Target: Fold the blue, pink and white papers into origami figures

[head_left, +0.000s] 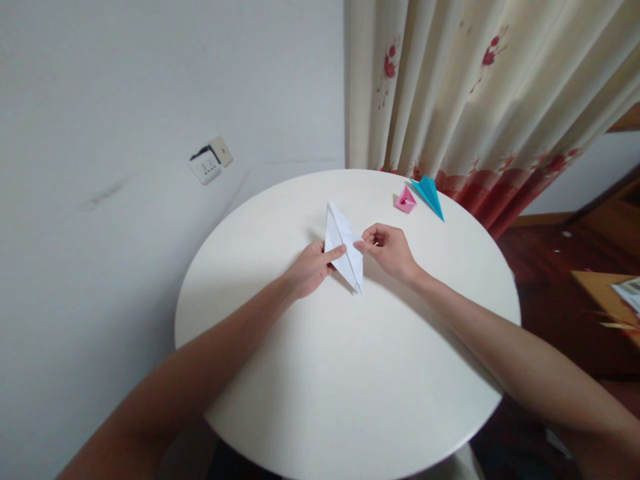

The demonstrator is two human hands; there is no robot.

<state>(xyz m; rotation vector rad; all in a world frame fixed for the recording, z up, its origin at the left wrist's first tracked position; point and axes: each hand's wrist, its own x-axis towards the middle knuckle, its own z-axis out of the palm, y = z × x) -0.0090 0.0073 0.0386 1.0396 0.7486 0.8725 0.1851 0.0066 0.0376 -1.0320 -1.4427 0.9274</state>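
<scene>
A folded sheet of white paper (344,233), long and pointed at both ends with a crease along its middle, is held just over the round white table. My left hand (311,268) grips its left edge, thumb on top and fingers underneath. On the other side, my right hand (389,249) pinches a small corner that sticks out from the paper's right edge. The fingers of my left hand are partly hidden beneath the paper.
Toward the back right of the white table (350,373) lie a small pink folded paper piece (406,200) and a blue paper plane (429,195). A curtain (450,87) hangs behind them. On the left wall is a power socket (205,167).
</scene>
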